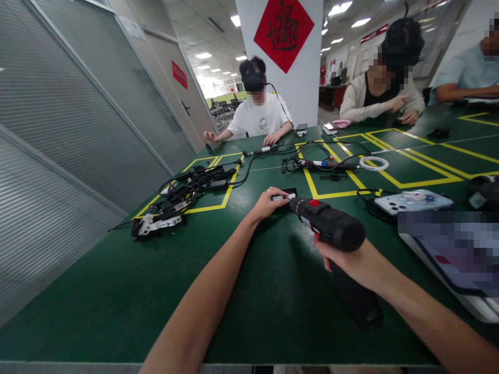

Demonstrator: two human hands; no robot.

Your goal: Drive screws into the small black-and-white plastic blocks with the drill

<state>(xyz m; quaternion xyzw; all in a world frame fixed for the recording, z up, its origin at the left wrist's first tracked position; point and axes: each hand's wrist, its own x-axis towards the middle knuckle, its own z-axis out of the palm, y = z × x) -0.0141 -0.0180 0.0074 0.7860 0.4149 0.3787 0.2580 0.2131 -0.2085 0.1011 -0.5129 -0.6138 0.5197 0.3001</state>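
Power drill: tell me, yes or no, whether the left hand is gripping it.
No, the right hand grips the power drill, and the left hand is near its front end.

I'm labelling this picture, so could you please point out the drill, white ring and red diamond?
Drill (329, 223): head view, on its black body.
White ring (375, 168): head view, on its near rim.
Red diamond (284, 34): head view, its middle.

Ceiling lights (340, 9): bright white, far up high.
Green table (117, 306): dark near, with shiny spots on the right.
Cordless drill (331, 223): soft shadow on the table beside its handle.
Left blinds (78, 78): look slanted and stretched.
Right screen (444, 249): covered by blocky squares.
Far chairs (233, 105): small and fuzzy.
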